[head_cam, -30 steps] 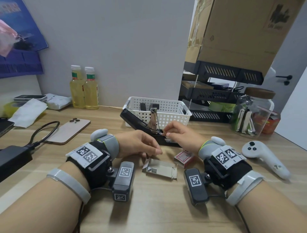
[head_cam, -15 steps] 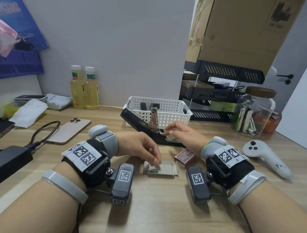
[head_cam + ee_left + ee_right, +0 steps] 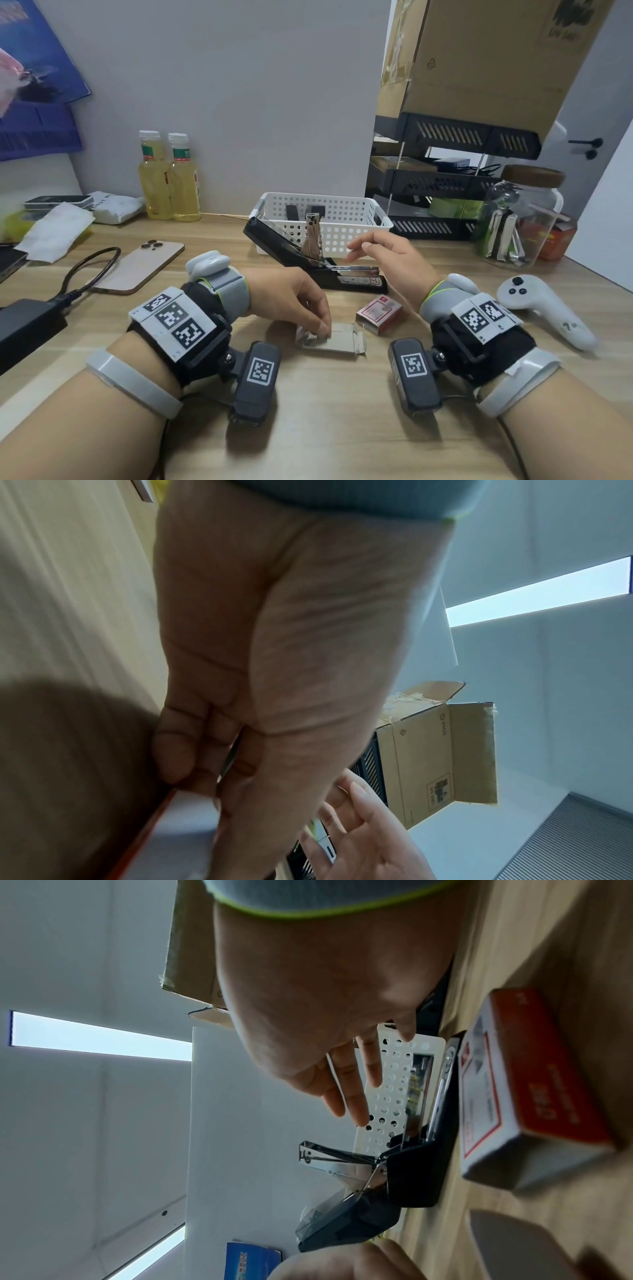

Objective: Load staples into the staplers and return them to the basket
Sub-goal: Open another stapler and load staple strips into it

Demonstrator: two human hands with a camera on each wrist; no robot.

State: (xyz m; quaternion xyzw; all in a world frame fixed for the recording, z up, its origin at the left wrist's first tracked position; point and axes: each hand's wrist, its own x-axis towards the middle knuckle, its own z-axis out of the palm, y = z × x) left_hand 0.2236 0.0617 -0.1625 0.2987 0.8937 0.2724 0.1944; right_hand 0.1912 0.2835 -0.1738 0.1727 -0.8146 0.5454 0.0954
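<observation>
A black stapler (image 3: 356, 281) (image 3: 411, 1164) lies open on the desk in front of the white basket (image 3: 342, 205) (image 3: 394, 1085), its lid swung back to the left and its metal pusher upright. Two more staplers (image 3: 291, 210) stand in the basket. My right hand (image 3: 356, 251) (image 3: 356, 1096) hovers just above the stapler's magazine, fingers relaxed and holding nothing. My left hand (image 3: 322, 330) (image 3: 222, 772) pinches what looks like a thin staple strip (image 3: 232, 753) at the left end of the grey cardboard tray (image 3: 342, 339). The red staple box (image 3: 378, 313) (image 3: 514, 1096) lies beside the tray.
A phone (image 3: 140, 267), a black adapter with its cable (image 3: 27, 325) and two yellow bottles (image 3: 169, 178) are on the left. On the right are a white controller (image 3: 544, 308), a glass jar (image 3: 520, 219) and black stacked trays (image 3: 445, 181).
My left hand dropped from beside the stapler to the cardboard tray and pinched into it. My right hand lifted off the stapler's magazine and opened.
</observation>
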